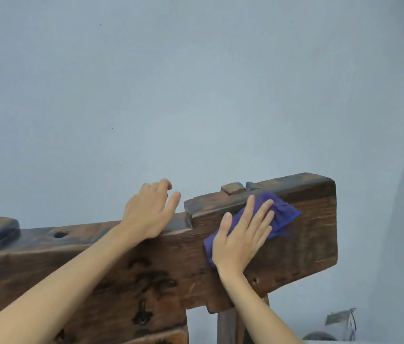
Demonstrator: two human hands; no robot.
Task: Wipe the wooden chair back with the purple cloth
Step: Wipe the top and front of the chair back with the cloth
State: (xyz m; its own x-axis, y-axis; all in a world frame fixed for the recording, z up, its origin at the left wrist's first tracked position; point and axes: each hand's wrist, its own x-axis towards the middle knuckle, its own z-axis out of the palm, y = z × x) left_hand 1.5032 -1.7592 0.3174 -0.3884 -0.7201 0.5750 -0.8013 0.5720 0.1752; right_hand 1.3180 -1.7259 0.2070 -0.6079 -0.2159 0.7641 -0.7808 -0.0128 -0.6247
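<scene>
A thick dark wooden chair back (312, 232) runs across the lower frame, its right end stepped higher. The purple cloth (281, 213) lies flat against the front face near that raised right end. My right hand (241, 238) presses on the cloth with fingers spread, pointing up and right. My left hand (148, 212) rests on the top edge of the lower section, just left of the step, fingers apart and holding nothing.
A plain pale blue wall (196, 95) stands close behind the chair back. A wooden post (227, 326) drops below the right end. A small grey object with a clear bag (342, 324) sits low at the right.
</scene>
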